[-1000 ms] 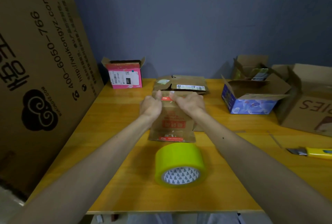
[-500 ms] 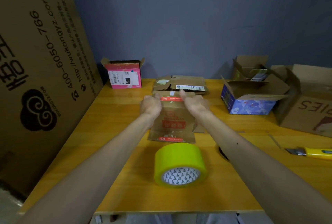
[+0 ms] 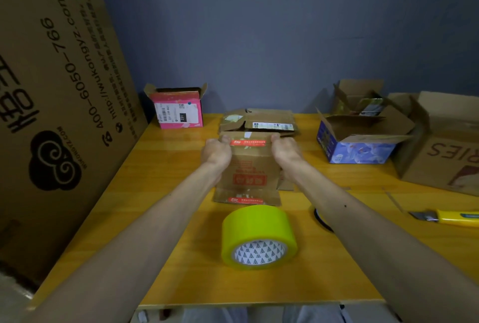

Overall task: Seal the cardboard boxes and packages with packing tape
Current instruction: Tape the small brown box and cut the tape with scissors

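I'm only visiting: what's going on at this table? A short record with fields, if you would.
handled: brown cardboard box, red print, on the wooden table
left hand: holds its far left corner
right hand: holds its far right corner
tape: yellow-green packing tape roll, nearer than the box, untouched
cutter: yellow utility knife, far right
others: pink box and blue box, flaps open

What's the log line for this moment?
left hand: grips box far-left corner | right hand: grips far-right corner | box: on table | tape roll: untouched | knife: untouched
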